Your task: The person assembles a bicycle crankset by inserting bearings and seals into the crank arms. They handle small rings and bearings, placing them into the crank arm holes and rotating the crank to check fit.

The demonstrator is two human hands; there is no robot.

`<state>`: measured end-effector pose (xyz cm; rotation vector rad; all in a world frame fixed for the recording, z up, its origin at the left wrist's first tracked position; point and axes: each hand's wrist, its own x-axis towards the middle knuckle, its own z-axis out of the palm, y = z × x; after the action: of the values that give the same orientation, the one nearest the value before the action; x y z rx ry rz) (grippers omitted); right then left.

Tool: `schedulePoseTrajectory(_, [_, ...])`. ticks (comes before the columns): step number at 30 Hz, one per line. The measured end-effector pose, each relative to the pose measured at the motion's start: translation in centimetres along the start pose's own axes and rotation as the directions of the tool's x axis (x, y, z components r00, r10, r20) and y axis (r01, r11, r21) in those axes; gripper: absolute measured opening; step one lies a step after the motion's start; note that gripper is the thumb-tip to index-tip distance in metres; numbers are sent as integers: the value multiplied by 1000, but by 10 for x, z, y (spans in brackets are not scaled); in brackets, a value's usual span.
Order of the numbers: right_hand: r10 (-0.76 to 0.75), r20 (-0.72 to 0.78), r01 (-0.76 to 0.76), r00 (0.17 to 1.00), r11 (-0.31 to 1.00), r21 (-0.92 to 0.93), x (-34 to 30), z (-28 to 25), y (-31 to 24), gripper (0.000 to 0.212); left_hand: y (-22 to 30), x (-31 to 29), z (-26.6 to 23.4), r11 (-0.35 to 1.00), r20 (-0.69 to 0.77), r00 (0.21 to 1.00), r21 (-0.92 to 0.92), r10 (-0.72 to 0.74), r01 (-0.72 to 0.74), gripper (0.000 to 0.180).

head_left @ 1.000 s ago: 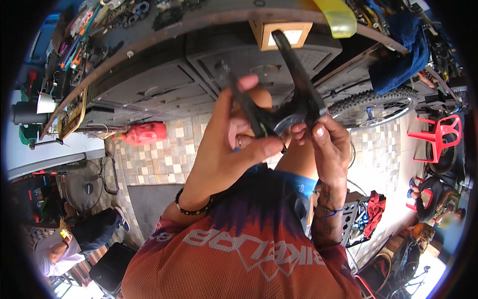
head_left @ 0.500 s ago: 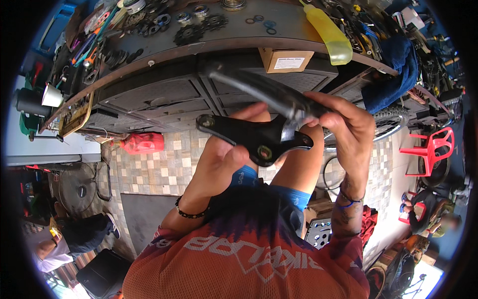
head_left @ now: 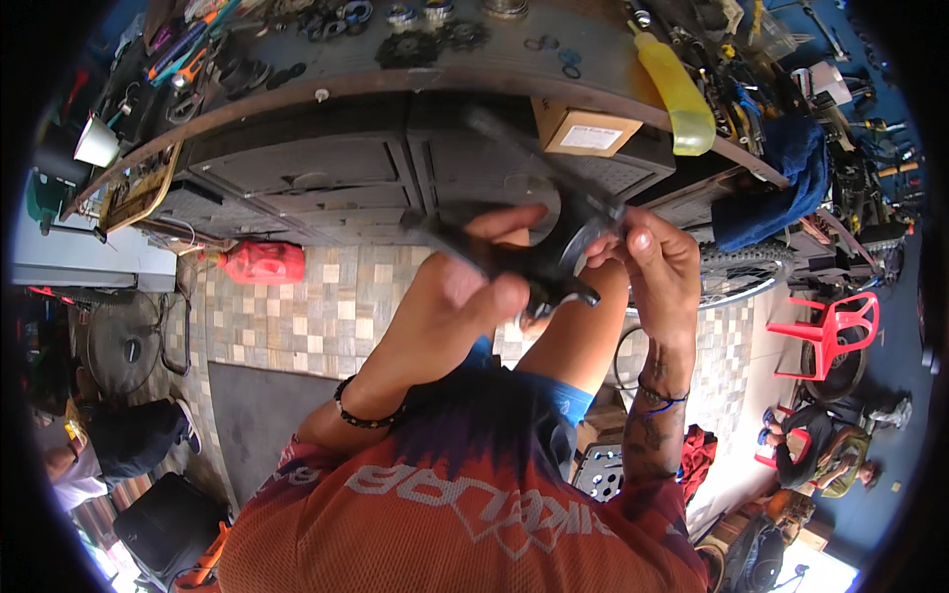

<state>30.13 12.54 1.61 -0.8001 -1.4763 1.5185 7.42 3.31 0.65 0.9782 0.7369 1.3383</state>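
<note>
Over my knees I hold a black forked bicycle linkage part [head_left: 524, 261], with two long arms joined by a crosspiece; it is blurred by motion. My left hand [head_left: 463, 292] is wrapped around its lower arm, thumb on the near side and fingers behind. My right hand [head_left: 660, 262] is closed at the right end of the part, near the crosspiece, pinching it with thumb and fingers. The far arm reaches up and left toward the cabinet fronts.
A workbench [head_left: 346, 99] ahead bears sprockets [head_left: 410, 49], rings, tools and a yellow squeeze bottle [head_left: 677, 89]. Below it stand a cardboard box [head_left: 583, 130] and dark cabinets. A red jug [head_left: 262, 263] sits left, a red chair [head_left: 825, 331] right. Other people are at both sides.
The linkage part has turned in my hands, its lower arm now sloping more steeply down to the right. My right hand has lowered and its grip has shifted. The view has moved slightly.
</note>
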Motion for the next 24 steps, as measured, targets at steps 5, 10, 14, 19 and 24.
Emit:
schedulePoseTrajectory(5, [-175,152,207,973,952,-227,9,7,-27,36,-15,-11,-4,982,122,991,-186,48,-24,112])
schedulePoseTrajectory(10, [-172,290,231,942,955,-185,27,16,-46,38,-36,-29,-11,962,-32,985,-213,167,-170,106])
schedulePoseTrajectory(14, [-165,332,254,929,935,-248,49,31,-68,70,-15,-17,-6,893,-36,971,-386,235,-230,103])
schedulePoseTrajectory(19, [-261,147,298,954,789,-537,117,20,-106,35,-10,-16,-40,856,-8,936,-402,353,-327,97])
schedulePoseTrajectory(24, [-297,162,310,941,563,-766,237,-22,-98,19,11,-3,-45,864,-147,887,-207,437,-460,111])
